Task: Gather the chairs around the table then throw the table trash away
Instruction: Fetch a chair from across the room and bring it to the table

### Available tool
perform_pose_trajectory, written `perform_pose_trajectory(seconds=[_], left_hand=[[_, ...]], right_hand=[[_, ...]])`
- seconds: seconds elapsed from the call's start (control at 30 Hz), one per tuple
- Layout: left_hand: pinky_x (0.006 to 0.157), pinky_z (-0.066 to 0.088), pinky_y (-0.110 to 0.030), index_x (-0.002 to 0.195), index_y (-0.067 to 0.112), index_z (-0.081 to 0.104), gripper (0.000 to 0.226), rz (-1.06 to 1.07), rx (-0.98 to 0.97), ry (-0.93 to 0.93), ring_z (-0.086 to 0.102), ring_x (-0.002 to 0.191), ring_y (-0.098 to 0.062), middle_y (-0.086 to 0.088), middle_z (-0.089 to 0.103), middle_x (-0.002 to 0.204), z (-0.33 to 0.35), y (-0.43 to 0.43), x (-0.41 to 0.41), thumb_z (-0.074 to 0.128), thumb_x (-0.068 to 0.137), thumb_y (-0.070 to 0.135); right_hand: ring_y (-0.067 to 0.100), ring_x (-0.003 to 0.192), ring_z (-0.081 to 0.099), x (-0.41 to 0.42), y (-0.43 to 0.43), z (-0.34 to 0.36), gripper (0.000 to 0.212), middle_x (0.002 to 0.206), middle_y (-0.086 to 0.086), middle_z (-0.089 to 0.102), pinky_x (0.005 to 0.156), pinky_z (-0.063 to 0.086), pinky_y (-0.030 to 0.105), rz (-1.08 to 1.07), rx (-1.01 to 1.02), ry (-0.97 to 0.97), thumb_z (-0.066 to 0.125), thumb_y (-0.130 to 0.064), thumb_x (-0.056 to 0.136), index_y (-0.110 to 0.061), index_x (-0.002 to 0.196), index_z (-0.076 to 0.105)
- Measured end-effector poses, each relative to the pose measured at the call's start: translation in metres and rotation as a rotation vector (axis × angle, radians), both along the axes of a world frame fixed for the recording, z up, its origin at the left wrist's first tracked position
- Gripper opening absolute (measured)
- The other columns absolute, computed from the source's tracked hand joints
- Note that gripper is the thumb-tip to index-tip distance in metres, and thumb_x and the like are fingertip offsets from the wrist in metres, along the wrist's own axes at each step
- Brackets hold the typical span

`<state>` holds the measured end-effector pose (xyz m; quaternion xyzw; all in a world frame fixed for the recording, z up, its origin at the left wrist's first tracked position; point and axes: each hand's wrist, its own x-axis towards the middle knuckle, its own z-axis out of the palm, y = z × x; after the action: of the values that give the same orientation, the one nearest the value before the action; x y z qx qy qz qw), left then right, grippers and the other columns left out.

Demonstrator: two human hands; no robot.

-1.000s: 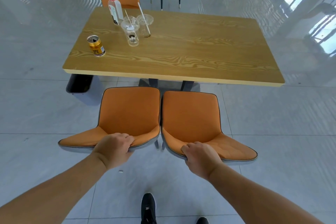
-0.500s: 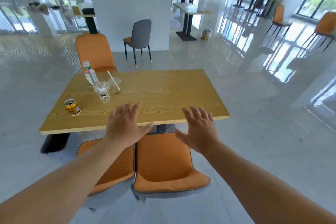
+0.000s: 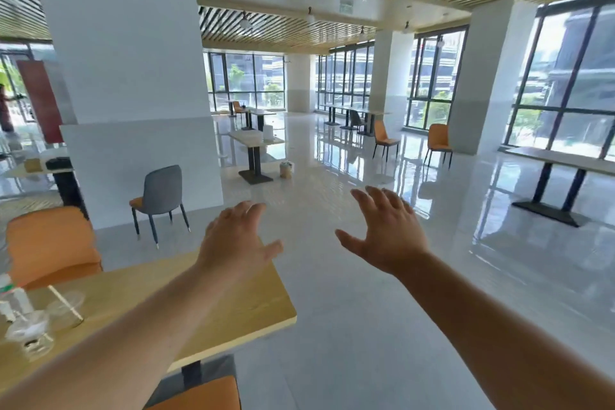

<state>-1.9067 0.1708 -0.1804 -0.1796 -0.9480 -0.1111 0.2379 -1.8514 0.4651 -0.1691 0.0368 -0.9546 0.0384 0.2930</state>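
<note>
— Item: hands, state of fingers?
— Left hand (image 3: 238,241) and right hand (image 3: 387,231) were recorded with fingers spread wide, nothing held or touched by either.

— Edges and open room?
— The tabletop (image 3: 239,303) was noted at lower left, its far right corner under the left forearm. Bare glossy floor (image 3: 349,326) was logged to its right, as far as a grey chair (image 3: 159,200) by the pillar.

— Pose?
— Both arms were held forward, palms down, the right hand out over the floor.

— Task things?
— Clear cups (image 3: 30,336) and a bottle (image 3: 10,301) were listed at the tabletop's left end; an orange chair (image 3: 50,243) behind it, another chair's orange seat (image 3: 206,396) at the near edge.
</note>
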Motion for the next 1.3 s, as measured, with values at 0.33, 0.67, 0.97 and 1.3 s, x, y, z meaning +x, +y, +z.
perform_pose_trajectory(seconds=[0.33, 0.67, 0.97, 1.3], left_hand=[[0.105, 0.042, -0.05, 0.149, 0.028, 0.036, 0.09, -0.155, -0.022, 0.013, 0.044, 0.134, -0.029, -0.001, 0.046, 0.152, 0.001, 0.187, -0.118, 0.05, 0.078, 0.081], [0.104, 0.04, -0.046, 0.146, 0.027, 0.039, 0.086, -0.191, -0.062, -0.116, 0.045, 0.131, -0.029, 0.0, 0.049, 0.146, -0.046, 0.323, -0.364, 0.051, 0.079, 0.08], [0.097, 0.042, -0.045, 0.139, 0.029, 0.048, 0.082, -0.137, -0.112, -0.19, 0.048, 0.123, -0.026, 0.001, 0.056, 0.135, -0.055, 0.394, -0.572, 0.05, 0.075, 0.081], [0.103, 0.042, -0.047, 0.145, 0.029, 0.042, 0.084, 0.182, -0.106, -0.285, 0.046, 0.129, -0.026, 0.001, 0.05, 0.145, -0.079, 0.379, -0.827, 0.052, 0.078, 0.079]], right_hand=[[0.03, 0.146, 0.032, -0.083, 0.133, -0.011, 0.09, 0.159, 0.004, 0.039, 0.12, 0.026, 0.048, -0.077, 0.008, -0.033, 0.039, -0.084, 0.087, -0.029, 0.157, 0.031], [0.029, 0.139, 0.04, -0.308, 0.256, -0.049, 0.086, 0.146, 0.003, 0.054, 0.12, 0.03, 0.051, -0.139, 0.088, -0.185, 0.037, -0.085, 0.085, -0.028, 0.148, 0.044], [0.027, 0.134, 0.044, -0.522, 0.34, -0.05, 0.08, 0.139, 0.0, 0.058, 0.118, 0.027, 0.046, -0.079, 0.144, -0.237, 0.042, -0.083, 0.084, -0.027, 0.141, 0.054], [0.027, 0.137, 0.043, -0.865, 0.347, -0.086, 0.086, 0.147, 0.001, 0.054, 0.117, 0.033, 0.047, 0.234, 0.083, -0.274, 0.041, -0.084, 0.083, -0.028, 0.148, 0.046]])
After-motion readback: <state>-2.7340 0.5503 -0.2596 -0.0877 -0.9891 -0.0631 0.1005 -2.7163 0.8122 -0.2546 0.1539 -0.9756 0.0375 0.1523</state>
